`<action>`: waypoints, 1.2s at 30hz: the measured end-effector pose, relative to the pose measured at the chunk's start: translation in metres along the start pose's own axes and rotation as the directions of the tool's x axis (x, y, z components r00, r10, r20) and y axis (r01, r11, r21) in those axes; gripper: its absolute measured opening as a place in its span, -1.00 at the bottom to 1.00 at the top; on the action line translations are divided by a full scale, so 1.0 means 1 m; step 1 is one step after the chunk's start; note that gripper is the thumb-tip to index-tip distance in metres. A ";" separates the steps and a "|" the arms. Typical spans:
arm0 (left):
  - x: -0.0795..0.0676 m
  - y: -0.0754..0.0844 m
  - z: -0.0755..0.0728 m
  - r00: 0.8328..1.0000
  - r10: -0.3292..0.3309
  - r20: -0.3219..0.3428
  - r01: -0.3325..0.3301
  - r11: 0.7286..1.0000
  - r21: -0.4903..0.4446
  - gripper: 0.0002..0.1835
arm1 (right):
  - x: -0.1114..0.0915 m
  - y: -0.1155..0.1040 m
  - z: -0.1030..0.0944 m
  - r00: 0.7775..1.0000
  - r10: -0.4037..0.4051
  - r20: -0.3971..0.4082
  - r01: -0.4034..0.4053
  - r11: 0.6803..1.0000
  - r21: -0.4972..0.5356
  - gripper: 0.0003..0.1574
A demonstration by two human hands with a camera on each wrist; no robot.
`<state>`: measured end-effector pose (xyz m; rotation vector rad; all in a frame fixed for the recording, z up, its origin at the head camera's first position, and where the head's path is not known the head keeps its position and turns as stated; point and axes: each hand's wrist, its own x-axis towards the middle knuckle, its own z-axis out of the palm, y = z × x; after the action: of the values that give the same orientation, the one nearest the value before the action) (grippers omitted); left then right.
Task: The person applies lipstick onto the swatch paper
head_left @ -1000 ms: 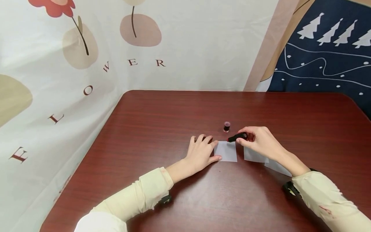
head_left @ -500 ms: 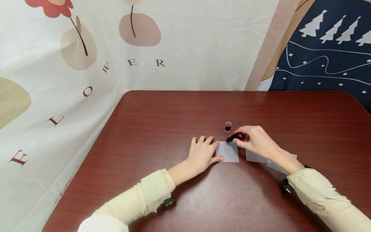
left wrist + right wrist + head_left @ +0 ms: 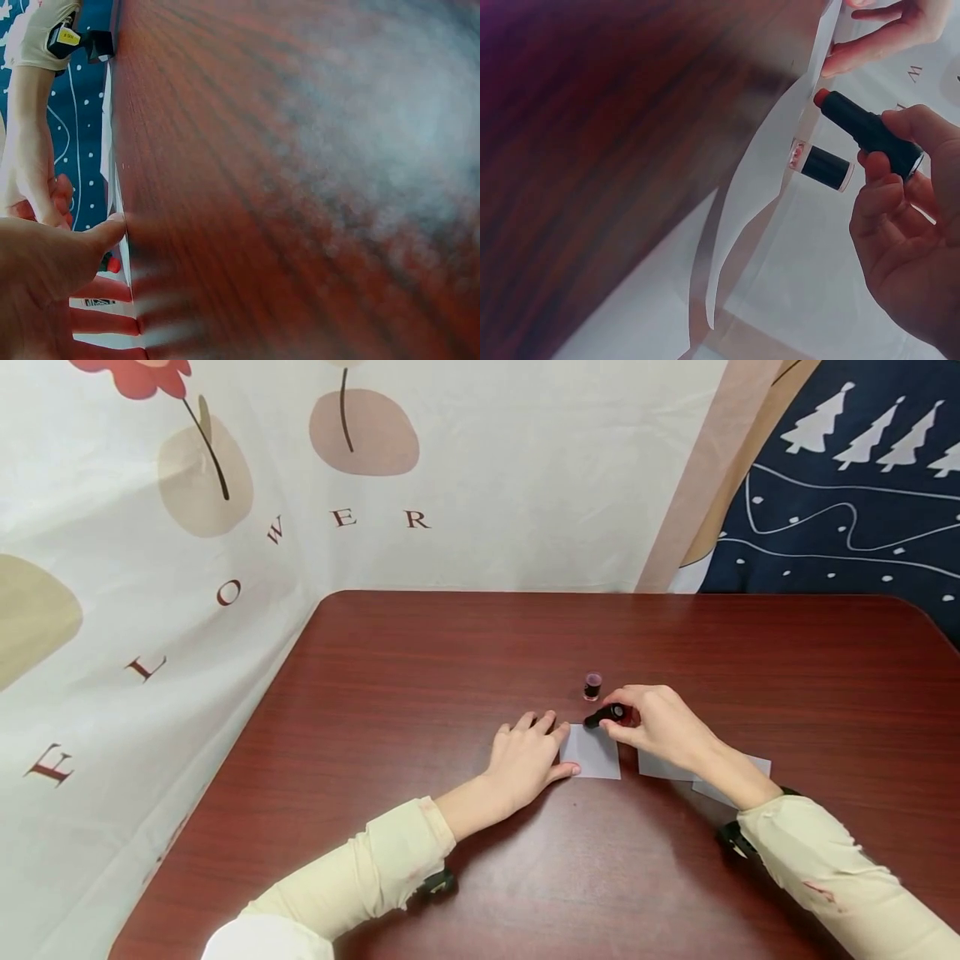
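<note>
In the head view, my left hand lies with fingers spread at the left side of a small white paper square, its thumb on the near left corner. My right hand pinches a black lipstick between thumb and fingers, the tip at the paper's far edge. The right wrist view shows the lipstick's red tip close over the paper. Just beyond the paper stands a small clear cap with a dark band. In the left wrist view, the left fingers partly hide the paper.
To the right, a second white paper and a third lie partly under the right forearm. The dark red wooden table runs back to a printed cloth at the wall. A navy cloth hangs at the right.
My right hand has moved slightly left and tilted the lipstick, its tip coming to the paper's far edge. The left hand keeps its place on the paper.
</note>
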<state>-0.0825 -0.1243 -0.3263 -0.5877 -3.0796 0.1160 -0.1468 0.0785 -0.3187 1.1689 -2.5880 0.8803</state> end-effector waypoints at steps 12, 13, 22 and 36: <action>0.001 -0.008 0.003 0.996 0.015 -0.082 -0.019 0.999 -0.043 -0.48 | 0.003 -0.002 0.000 0.999 -0.048 -0.002 0.048 0.999 -0.020 -0.81; 0.001 -0.009 0.003 0.995 0.019 -0.096 -0.024 0.999 -0.048 -0.53 | 0.003 -0.002 0.000 0.999 -0.047 -0.001 0.047 0.999 -0.018 -0.80; 0.000 -0.011 0.004 0.996 0.041 -0.085 -0.045 0.998 -0.043 -0.62 | 0.001 -0.001 -0.001 0.998 -0.055 0.012 0.055 0.998 -0.013 -0.79; 0.000 -0.010 0.002 0.999 0.027 -0.042 -0.029 0.999 -0.042 -0.56 | 0.002 -0.006 -0.003 0.997 -0.067 0.039 0.067 0.998 -0.020 -0.78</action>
<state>-0.0860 -0.1334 -0.3272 -0.6269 -3.0410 0.0379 -0.1444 0.0757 -0.3132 1.2710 -2.5648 0.8225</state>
